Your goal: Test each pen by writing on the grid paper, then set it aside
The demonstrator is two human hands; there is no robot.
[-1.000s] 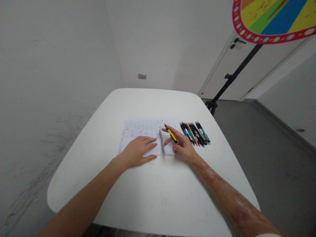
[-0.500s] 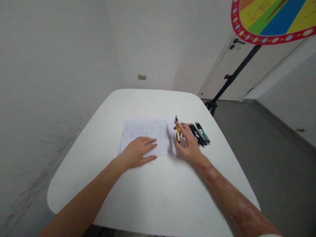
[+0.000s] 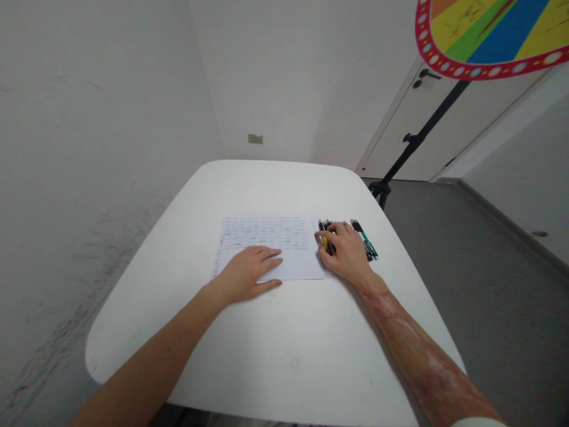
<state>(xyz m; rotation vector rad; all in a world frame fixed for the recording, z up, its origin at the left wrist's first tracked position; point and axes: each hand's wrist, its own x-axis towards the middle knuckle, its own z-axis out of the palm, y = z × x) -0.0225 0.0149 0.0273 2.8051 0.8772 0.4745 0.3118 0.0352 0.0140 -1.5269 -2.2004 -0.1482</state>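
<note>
A sheet of white paper [image 3: 293, 264] with rows of handwriting lies on the table. My left hand [image 3: 249, 270] rests flat across its lower left part, fingers spread and holding nothing. At the paper's right edge, my right hand [image 3: 347, 252] has its thumb and fingers about a yellow and black pen [image 3: 325, 242], now low at the left end of a row of pens. The hand covers the middle of that row. Dark pen tips show above the fingers, and a green and black pen [image 3: 365, 237] lies to the right.
The white table [image 3: 275, 344] has rounded corners and stands near the walls. Beyond it at the right are a black stand [image 3: 413, 142] with a colourful wheel [image 3: 489, 35] and a door [image 3: 427, 124]. A small plate [image 3: 255, 139] is on the back wall.
My right hand has moved right and down with the yellow and black pen, from above the paper's right side to the row of pens. My left hand has stayed in place.
</note>
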